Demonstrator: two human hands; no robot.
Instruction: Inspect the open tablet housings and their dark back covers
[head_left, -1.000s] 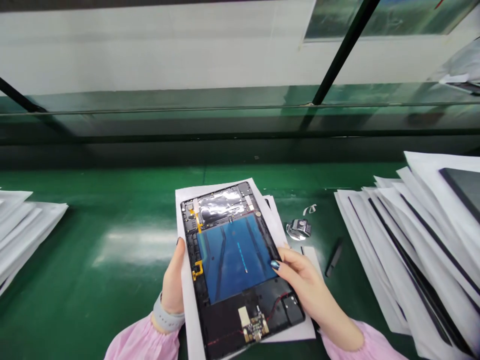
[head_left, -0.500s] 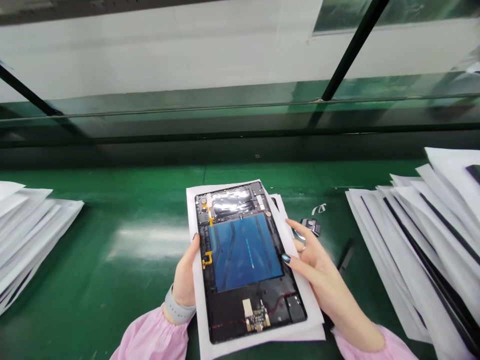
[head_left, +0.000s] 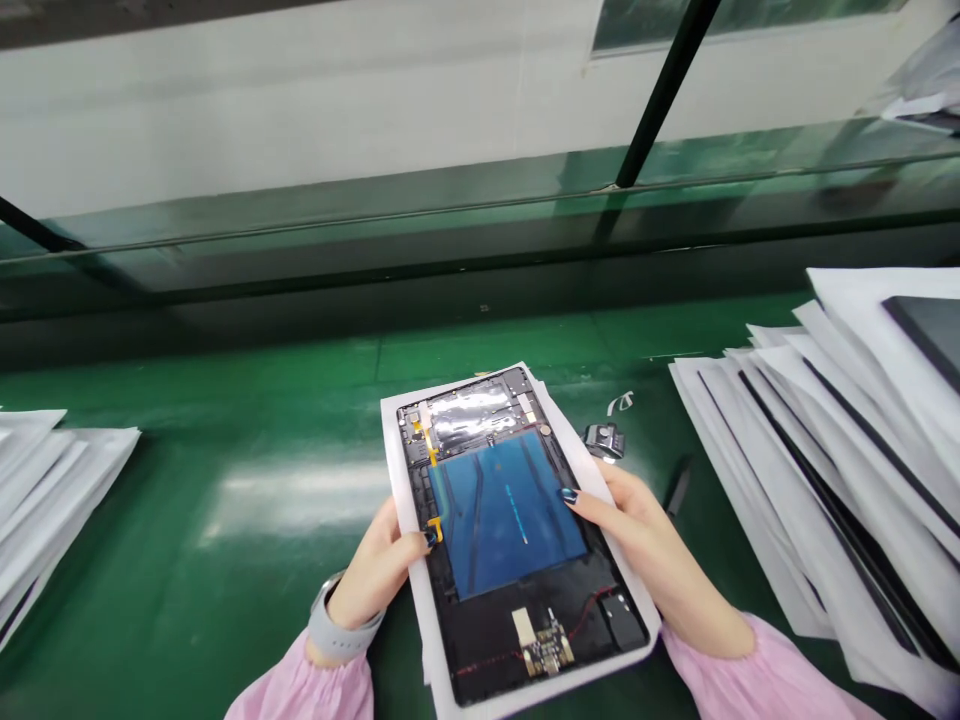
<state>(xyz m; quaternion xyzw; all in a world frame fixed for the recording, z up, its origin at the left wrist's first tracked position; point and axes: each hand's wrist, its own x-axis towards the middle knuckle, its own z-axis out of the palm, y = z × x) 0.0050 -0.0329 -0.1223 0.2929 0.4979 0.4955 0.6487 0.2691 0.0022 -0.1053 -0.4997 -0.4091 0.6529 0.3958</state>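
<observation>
The open black tablet housing (head_left: 510, 540), with a blue film-covered panel (head_left: 508, 512) in its middle, lies on a white paper sheet (head_left: 397, 480), and both are held up over the green workbench (head_left: 262, 400). Since a moment ago, the left hand (head_left: 367, 580) has brought its thumb (head_left: 420, 540) onto the housing face, beside a yellow flex cable (head_left: 435, 530). Now both hands pinch housing and paper from the long sides, and the right hand (head_left: 645, 540) presses its thumb on the blue panel, with the other fingers hidden below. Near this hand lie a small metal part (head_left: 604, 440) and a black stick-shaped tool (head_left: 679, 485). Overlapping white paper stacks (head_left: 787, 500) lie further right.
</observation>
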